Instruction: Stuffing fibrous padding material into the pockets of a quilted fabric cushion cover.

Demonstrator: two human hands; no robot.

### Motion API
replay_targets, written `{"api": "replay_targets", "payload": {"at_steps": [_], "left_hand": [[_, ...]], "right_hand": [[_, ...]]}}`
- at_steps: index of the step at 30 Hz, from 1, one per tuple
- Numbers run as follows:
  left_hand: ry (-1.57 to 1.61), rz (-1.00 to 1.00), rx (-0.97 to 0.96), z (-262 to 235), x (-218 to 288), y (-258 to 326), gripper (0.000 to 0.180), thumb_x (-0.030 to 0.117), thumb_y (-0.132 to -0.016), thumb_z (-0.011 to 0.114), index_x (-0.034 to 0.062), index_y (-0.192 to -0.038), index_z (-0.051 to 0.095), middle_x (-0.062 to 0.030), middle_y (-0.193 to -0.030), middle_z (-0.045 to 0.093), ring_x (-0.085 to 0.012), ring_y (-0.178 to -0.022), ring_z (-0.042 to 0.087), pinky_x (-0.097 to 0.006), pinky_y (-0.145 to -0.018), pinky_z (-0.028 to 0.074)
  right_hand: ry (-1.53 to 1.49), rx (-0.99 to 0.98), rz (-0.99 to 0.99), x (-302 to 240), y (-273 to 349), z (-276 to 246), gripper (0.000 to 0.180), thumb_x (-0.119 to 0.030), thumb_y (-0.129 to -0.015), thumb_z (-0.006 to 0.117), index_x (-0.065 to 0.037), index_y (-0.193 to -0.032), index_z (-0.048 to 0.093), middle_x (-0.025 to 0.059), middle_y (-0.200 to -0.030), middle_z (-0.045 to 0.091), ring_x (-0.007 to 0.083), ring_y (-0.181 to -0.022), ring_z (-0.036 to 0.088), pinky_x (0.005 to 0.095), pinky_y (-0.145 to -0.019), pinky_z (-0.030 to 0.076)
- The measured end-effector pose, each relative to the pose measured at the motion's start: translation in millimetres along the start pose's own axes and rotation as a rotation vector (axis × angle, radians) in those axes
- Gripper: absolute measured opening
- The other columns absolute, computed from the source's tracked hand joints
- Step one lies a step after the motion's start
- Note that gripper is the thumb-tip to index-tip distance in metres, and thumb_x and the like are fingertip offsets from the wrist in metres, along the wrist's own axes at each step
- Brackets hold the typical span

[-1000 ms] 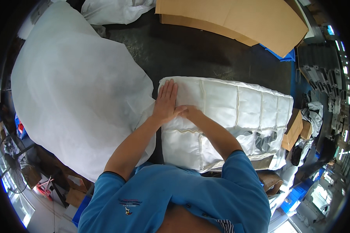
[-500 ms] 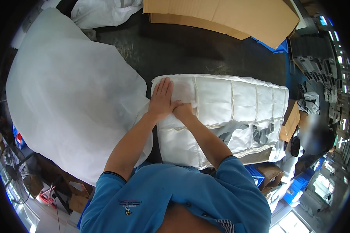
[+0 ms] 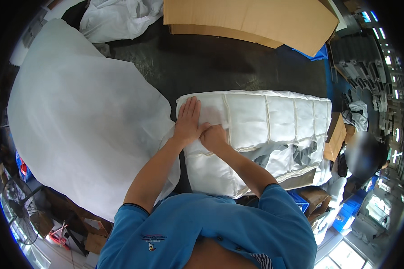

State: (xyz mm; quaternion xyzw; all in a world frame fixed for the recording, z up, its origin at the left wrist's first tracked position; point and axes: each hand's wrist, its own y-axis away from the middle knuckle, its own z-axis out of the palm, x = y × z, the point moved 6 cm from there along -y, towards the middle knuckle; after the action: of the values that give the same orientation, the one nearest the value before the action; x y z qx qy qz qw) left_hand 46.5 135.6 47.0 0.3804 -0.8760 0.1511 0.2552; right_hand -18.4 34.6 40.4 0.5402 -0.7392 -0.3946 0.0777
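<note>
While the left hand [image 3: 186, 123] lies flat, palm down, with its fingers straight and close together, the right hand [image 3: 214, 138] sits just beside it with its fingers curled under. Both rest on the white stitched fabric panel [image 3: 248, 121], near its left end, and the left thumb reaches across to touch the right hand. The left hand has nothing gripped; it simply presses on the cloth. The right hand's fingertips are hidden beneath its knuckles, so I cannot tell whether it pinches any fabric.

The panel is spread on the dark desk [image 3: 202, 67], directly in front of the person's blue shirt [image 3: 175, 219]. Raised seams divide it into rows of rectangular sections (one long seam runs roughly lengthwise, with shorter ones crossing it), and grey material [image 3: 303, 154] shows in the row nearer the person, toward the right.

To the left, a large white fabric sheet [image 3: 85, 116] bulges up and spreads toward the near edge, its right side close to the left wrist. Beyond it, at the far left, is a crumpled white bundle [image 3: 121, 18]. A brown cardboard box [image 3: 251, 18] occupies the far side, with a bit of a blue crate [image 3: 316, 54] showing under its right corner. A wire-caged fan [image 3: 18, 206] stands at the lower left.
</note>
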Motion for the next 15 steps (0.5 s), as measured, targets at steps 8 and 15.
{"api": "replay_targets", "payload": {"at_steps": [8,15], "left_hand": [[-0.045,-0.018,-0.050,-1.0,3.6,-6.1,0.094,0.060,-0.094,0.053,-0.0076,-0.154,0.027,-0.0270,-0.163,0.023,-0.0405,-0.153,0.019,-0.051,-0.125,0.014],[-0.044,-0.070,-0.034,0.1,1.7,-0.4,0.097,0.066,-0.094,0.049,-0.0088,-0.153,0.028,-0.0282,-0.163,0.023,-0.0416,-0.153,0.019,-0.054,-0.124,0.012]], "right_hand": [[-0.121,0.256,-0.054,11.8,-21.5,6.7,0.033,-0.029,-0.085,0.063,-0.011,-0.112,0.071,0.0141,-0.120,0.067,0.0355,-0.115,0.062,0.0469,-0.098,0.050],[-0.231,0.334,0.051,-0.1,-3.9,-1.8,0.065,-0.036,-0.092,0.056,-0.018,-0.154,0.045,0.0120,-0.160,0.040,0.0286,-0.150,0.032,0.0392,-0.124,0.025]]}}
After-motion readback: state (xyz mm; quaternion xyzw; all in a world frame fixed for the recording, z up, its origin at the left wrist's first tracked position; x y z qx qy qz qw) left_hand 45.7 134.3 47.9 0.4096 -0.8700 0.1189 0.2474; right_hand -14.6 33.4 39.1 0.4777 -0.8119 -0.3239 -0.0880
